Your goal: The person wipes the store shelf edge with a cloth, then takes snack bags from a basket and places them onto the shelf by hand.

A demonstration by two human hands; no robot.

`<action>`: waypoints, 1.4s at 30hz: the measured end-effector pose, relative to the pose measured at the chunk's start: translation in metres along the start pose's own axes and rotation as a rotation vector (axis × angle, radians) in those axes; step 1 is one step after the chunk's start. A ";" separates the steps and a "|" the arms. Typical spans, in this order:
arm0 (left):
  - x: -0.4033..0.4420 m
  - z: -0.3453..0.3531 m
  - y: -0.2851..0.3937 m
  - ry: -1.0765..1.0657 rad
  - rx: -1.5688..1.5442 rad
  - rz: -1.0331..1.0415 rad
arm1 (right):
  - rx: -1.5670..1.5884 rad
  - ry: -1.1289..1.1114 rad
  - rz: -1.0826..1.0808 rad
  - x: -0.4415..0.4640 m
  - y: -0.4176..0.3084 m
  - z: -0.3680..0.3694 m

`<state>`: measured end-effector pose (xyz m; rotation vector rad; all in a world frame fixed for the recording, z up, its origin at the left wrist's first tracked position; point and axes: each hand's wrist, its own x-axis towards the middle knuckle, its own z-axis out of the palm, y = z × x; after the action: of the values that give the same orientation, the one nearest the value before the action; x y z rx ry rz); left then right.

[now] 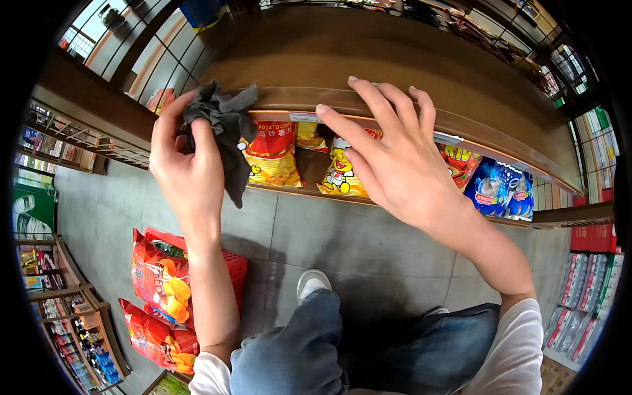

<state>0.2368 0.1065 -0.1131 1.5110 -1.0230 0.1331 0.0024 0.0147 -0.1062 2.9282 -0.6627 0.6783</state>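
a smooth brown shelf (395, 52) with a long front edge runs across a shop with a grey tiled floor (306, 234), shiny snack packets (273, 158) showing below it and a red plastic basket (236, 270) down near puffed, glossy chip bags (155, 273). the cloth (230, 125), dark grey, soft and crumpled into loose folds, is at the shelf's front edge, one end hanging down beside a packet. the left hand's (187, 164) grip is closed on it between thumb and fingers, while the right hand's (405, 161) grip is wide, fingers spread at the edge near a price label (304, 117).
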 end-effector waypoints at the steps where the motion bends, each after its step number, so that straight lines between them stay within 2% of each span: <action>1: -0.001 -0.002 -0.001 0.004 0.005 -0.002 | 0.004 0.000 -0.006 0.000 0.000 0.000; 3: -0.005 -0.005 -0.001 -0.033 -0.019 -0.074 | -0.010 0.011 -0.004 0.000 0.000 -0.001; 8: -0.007 -0.001 -0.006 0.062 -0.197 -0.086 | 0.008 -0.044 0.000 0.004 -0.002 -0.012; 11: -0.011 -0.003 -0.005 0.054 -0.272 -0.125 | 0.047 -0.011 -0.041 0.011 -0.001 -0.013; 14: -0.022 -0.003 0.001 0.076 -0.342 -0.139 | 0.199 0.089 0.052 0.021 -0.004 -0.015; 17: -0.037 -0.009 -0.005 0.044 -0.294 -0.004 | 0.213 0.115 -0.093 0.033 -0.004 -0.026; 18: -0.041 -0.011 0.001 0.067 -0.377 -0.099 | 0.216 0.110 -0.115 0.042 -0.014 -0.030; 19: -0.045 -0.012 0.009 0.087 -0.461 -0.195 | 0.364 0.064 -0.154 0.051 -0.027 -0.035; 21: -0.053 -0.011 0.021 0.084 -0.653 -0.286 | 0.468 -0.039 -0.178 0.058 -0.046 -0.032; 25: -0.062 -0.007 0.040 0.031 -0.820 -0.351 | 0.498 -0.123 -0.106 0.066 -0.060 -0.026; 26: -0.060 -0.008 0.034 0.001 -0.806 -0.287 | 0.444 -0.124 -0.104 0.071 -0.056 -0.032; 29: -0.062 -0.018 0.019 0.001 -0.689 -0.347 | 0.471 -0.048 -0.021 0.079 -0.043 -0.039; 31: -0.076 -0.030 0.008 0.118 -0.596 -0.597 | 0.597 -0.052 0.108 0.081 -0.040 -0.048; 33: -0.104 -0.038 -0.019 0.073 -0.408 -0.766 | 0.656 -0.048 0.131 0.082 -0.041 -0.047; 35: -0.136 -0.038 -0.053 -0.033 -0.138 -0.785 | 0.665 -0.066 0.109 0.084 -0.041 -0.044; 37: -0.154 -0.039 -0.068 -0.048 -0.091 -0.814 | 0.665 -0.114 0.034 0.084 -0.043 -0.037; 39: -0.168 -0.033 -0.079 -0.077 0.090 -0.713 | 0.696 -0.161 -0.016 0.083 -0.047 -0.029; 40: -0.172 -0.030 -0.082 -0.090 0.093 -0.742 | 0.703 -0.204 -0.030 0.082 -0.049 -0.027; 42: -0.177 -0.026 -0.089 -0.124 0.134 -0.669 | 0.726 -0.231 -0.012 0.081 -0.056 -0.021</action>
<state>0.2003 0.2065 -0.2816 1.9261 -0.5639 -0.3752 0.0838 0.0368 -0.0504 3.7184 -0.4840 0.6997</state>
